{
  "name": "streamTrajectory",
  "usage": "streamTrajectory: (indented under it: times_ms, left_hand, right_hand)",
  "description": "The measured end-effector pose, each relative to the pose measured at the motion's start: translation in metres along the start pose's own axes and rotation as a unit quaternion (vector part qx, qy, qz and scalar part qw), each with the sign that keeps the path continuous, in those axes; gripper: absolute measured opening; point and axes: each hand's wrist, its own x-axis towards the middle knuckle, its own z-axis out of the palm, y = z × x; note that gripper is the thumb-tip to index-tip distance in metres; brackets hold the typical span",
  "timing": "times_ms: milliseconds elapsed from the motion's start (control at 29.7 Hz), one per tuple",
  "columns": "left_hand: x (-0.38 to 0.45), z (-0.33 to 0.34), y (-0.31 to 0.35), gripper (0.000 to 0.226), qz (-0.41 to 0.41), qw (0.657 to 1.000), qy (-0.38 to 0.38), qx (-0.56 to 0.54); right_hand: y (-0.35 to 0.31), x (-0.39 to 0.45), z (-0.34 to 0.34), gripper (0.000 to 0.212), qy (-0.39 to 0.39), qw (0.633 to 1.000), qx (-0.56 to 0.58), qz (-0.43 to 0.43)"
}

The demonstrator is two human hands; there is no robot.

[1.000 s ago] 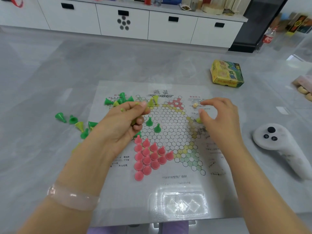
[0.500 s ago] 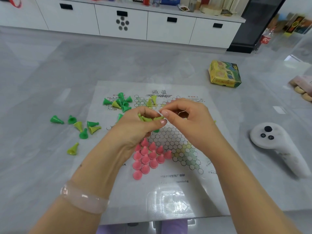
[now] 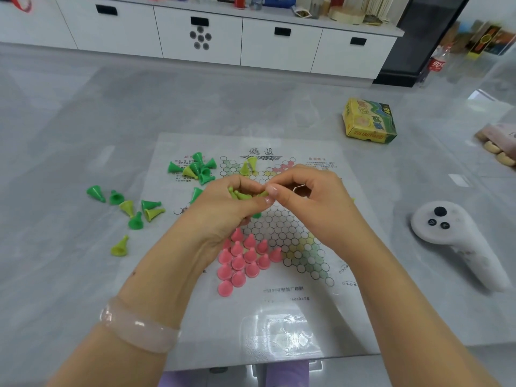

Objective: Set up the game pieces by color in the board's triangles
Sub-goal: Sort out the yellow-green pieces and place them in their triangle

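A paper board [image 3: 279, 317] printed with a hexagon star lies flat on the grey table. Several pink cone pieces [image 3: 243, 261] fill its near-left triangle. My left hand [image 3: 223, 210] is closed around a bunch of yellow-green pieces [image 3: 240, 194] above the board's middle. My right hand [image 3: 307, 199] meets it, thumb and forefinger pinching the tip of one of those pieces. Two yellow-green pieces [image 3: 248, 166] stand at the board's far edge. A heap of green pieces [image 3: 199, 170] lies at the far-left corner. A dark green piece [image 3: 257, 215] peeks out under my left hand.
Loose green and yellow-green cones [image 3: 131, 208] are scattered on the table left of the board. A yellow-green game box [image 3: 368, 121] sits at the far right. A white controller [image 3: 455, 238] lies to the right. White cabinets [image 3: 201, 32] stand behind.
My right hand came in from the board's right side to meet my left hand over the middle. My left hand turned palm-up with its pieces. Since half a second ago, both are still.
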Motion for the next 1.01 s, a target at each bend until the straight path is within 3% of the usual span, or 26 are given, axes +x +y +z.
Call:
streamTrajectory:
  times_ms: [135,336,673,1009]
  left_hand:
    - [-0.001,0.000,0.001,0.017,-0.014,1.000,0.006,0.005]
    - [0.000,-0.002,0.006,0.018,-0.042,0.995,0.061,-0.063]
    - [-0.003,-0.001,0.009,0.024,-0.007,0.996,0.047,-0.076]
    - [-0.006,-0.004,0.013,0.021,-0.006,0.995,0.055,-0.083]
  right_hand:
    - [-0.001,0.000,-0.006,0.007,0.027,0.999,-0.001,0.028]
    - [0.021,-0.001,-0.047,0.013,0.187,0.974,-0.018,0.127]
    - [0.056,0.001,-0.050,0.014,0.133,0.944,-0.256,0.162]
    - [0.060,0.001,-0.048,0.017,0.122,0.934,-0.286,0.175]
